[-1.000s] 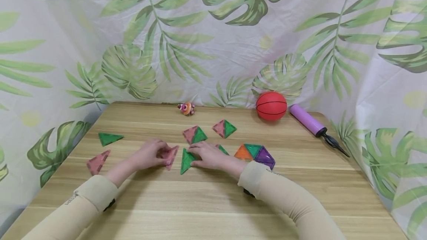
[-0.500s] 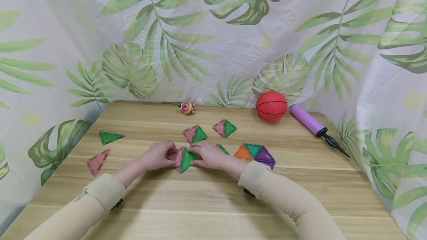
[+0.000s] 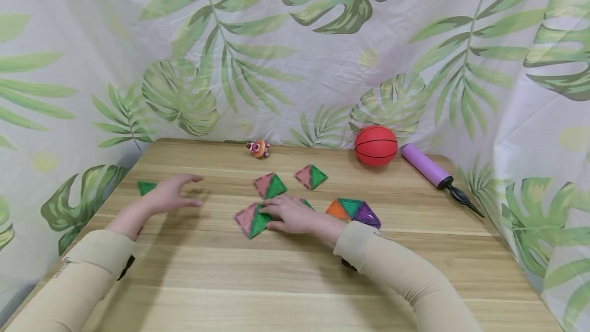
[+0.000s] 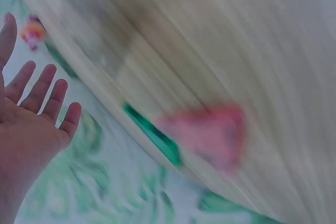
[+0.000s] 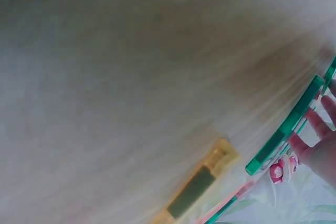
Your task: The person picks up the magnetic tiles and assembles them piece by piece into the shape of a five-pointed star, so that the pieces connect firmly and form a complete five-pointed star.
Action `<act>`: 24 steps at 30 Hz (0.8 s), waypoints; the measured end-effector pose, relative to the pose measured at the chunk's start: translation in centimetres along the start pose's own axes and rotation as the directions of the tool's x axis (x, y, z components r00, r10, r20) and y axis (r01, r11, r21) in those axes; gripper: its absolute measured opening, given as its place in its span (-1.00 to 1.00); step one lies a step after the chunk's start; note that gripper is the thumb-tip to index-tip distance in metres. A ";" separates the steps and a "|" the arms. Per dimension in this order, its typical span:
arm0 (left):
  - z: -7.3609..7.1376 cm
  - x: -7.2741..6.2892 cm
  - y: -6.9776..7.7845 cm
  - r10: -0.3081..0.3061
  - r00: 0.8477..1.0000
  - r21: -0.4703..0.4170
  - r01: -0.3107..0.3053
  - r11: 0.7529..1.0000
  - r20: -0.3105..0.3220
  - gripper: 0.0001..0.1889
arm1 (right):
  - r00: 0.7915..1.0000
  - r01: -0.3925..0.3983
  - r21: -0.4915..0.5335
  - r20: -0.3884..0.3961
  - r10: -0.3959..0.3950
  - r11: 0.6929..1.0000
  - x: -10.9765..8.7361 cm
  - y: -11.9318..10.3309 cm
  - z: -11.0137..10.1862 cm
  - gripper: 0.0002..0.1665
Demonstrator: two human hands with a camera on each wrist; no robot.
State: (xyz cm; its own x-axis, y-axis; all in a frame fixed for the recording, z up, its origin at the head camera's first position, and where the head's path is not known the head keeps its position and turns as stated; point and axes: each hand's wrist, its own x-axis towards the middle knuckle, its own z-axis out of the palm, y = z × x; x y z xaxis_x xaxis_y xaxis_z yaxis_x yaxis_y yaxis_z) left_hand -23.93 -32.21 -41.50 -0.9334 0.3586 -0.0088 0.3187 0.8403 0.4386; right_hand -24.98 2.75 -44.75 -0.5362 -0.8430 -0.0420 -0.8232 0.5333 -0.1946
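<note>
My left hand (image 3: 170, 193) is raised over the left side of the table, fingers apart and holding nothing. Partly behind it lies a green triangular magnetic tile (image 3: 146, 187). In the left wrist view a pink triangular tile (image 4: 210, 135) also lies near this hand (image 4: 31, 114); the forearm mostly hides it in the head view. My right hand (image 3: 290, 214) rests its fingertips on a green triangular tile (image 3: 259, 222), whose right part is covered. A pink triangular tile (image 3: 245, 218) sits flush against that green one, forming a diamond.
Two more pink-and-green diamonds, a nearer one (image 3: 269, 185) and a farther one (image 3: 311, 177), lie behind. Right of the hand is an orange, green and purple tile group (image 3: 350, 210). A small toy figure (image 3: 258, 148), red ball (image 3: 376, 146) and purple hand pump (image 3: 426, 167) line the back.
My left hand slid the pink tile right against the green one, let go of it, and moved away to the left. My right hand has stayed in place at the green tile.
</note>
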 end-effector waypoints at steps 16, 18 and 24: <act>-2.1 -3.1 -9.0 -0.158 0.986 0.061 0.161 0.985 -0.052 -0.14 | 0.996 0.090 0.029 0.005 -0.090 0.996 -0.5 1.3 0.2 -0.44; -2.0 -3.2 -9.6 -0.161 0.985 0.075 0.166 0.983 -0.064 -0.14 | 0.996 0.093 0.026 0.008 -0.093 0.995 -0.5 1.4 0.2 -0.44; -1.7 -3.0 -10.1 -0.174 0.982 0.082 0.180 0.980 -0.067 -0.22 | 0.995 0.094 0.036 0.025 -0.095 0.995 -0.5 1.3 -0.1 -0.43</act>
State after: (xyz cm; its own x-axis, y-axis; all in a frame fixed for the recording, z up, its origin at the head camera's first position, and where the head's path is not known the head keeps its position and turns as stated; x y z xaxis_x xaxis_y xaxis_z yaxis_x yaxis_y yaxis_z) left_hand -24.64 -42.48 -44.36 -0.9836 0.1785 -0.0248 0.1583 0.9216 0.3543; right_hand -25.78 3.87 -44.93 -0.4508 -0.8914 -0.0475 -0.8627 0.4488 -0.2330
